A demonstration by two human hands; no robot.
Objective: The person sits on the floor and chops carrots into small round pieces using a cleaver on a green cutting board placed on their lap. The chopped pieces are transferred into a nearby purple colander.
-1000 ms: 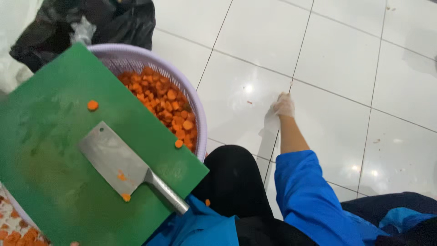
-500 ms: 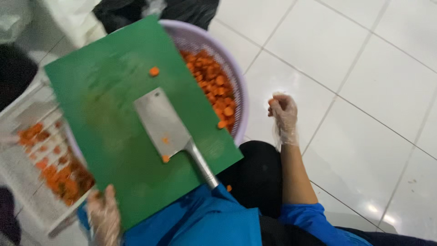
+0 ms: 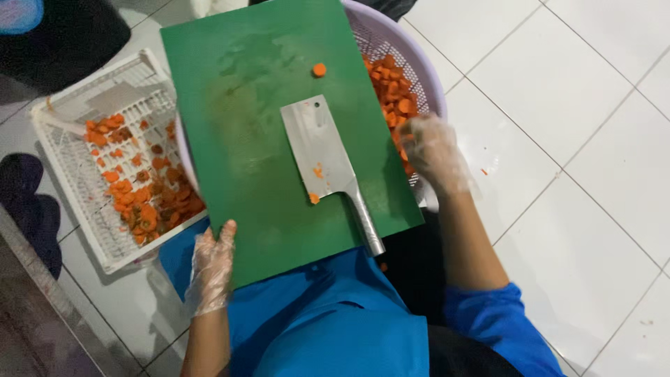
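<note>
A green cutting board (image 3: 258, 119) lies across a lilac basket (image 3: 419, 70) filled with sliced carrot (image 3: 394, 94). On the board rests a steel cleaver (image 3: 324, 160) with its handle toward me, and a single carrot slice (image 3: 319, 69) lies near the far end. My left hand (image 3: 211, 269), in a clear plastic glove, grips the board's near left corner. My right hand (image 3: 433, 152), also gloved and blurred, hovers at the board's right edge over the basket rim; I cannot see whether it holds anything.
A white slotted plastic tray (image 3: 77, 188) with carrot peel and scraps sits on the left. White floor tiles (image 3: 579, 139) spread to the right, with a small carrot bit (image 3: 484, 171) on them. Dark bags lie at the top left.
My right hand has moved from the floor tiles to the basket's rim beside the board. My left hand has come into view on the board's corner. The view has shifted left.
</note>
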